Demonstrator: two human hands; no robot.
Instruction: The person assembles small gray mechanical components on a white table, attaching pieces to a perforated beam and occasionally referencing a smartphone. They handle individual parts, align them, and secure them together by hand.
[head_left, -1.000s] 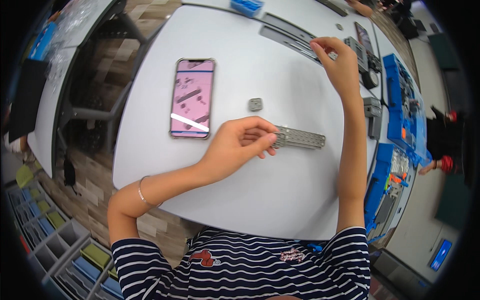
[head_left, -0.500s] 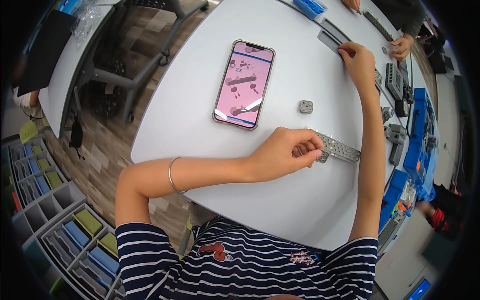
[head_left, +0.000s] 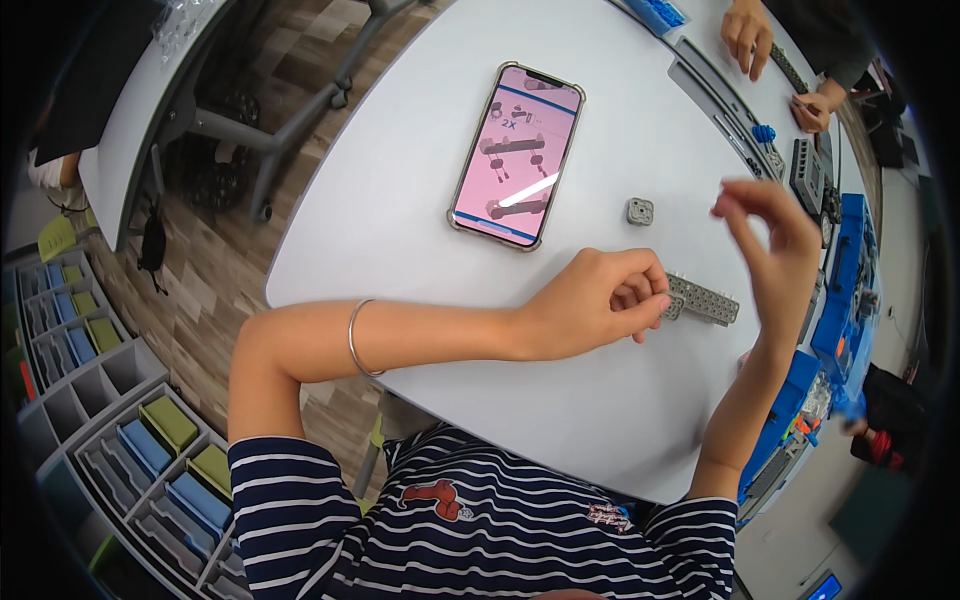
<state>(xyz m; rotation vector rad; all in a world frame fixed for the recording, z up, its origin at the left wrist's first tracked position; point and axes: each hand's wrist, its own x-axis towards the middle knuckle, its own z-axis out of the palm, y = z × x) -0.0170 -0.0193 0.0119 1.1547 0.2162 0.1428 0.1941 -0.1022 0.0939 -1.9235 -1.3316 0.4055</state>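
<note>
My left hand (head_left: 600, 305) is closed in a pinch on a small grey plastic piece (head_left: 676, 304) with holes. That piece sits against a grey perforated plastic beam (head_left: 712, 300) lying on the table; whether they are joined I cannot tell. Over the table to the right, my right hand (head_left: 775, 235) is raised, thumb and forefinger tips brought together. Anything between those tips is too small and blurred to make out. A small grey square block (head_left: 640, 211) lies beyond my left hand. Farther left lies a phone (head_left: 515, 155) showing a pink screen with pictures of parts.
A person's hands (head_left: 750, 40) are at the far right beside another beam (head_left: 790, 70). A grey tray (head_left: 700, 85) with thin rods borders the table there. Blue bins (head_left: 840, 280) and a grey controller box (head_left: 806, 172) stand right. A chair (head_left: 270, 140) is at left.
My right hand has come back from the tray toward me, its fingertips still together. My left hand stays pinched at the beam. The whole view has shifted slightly.
</note>
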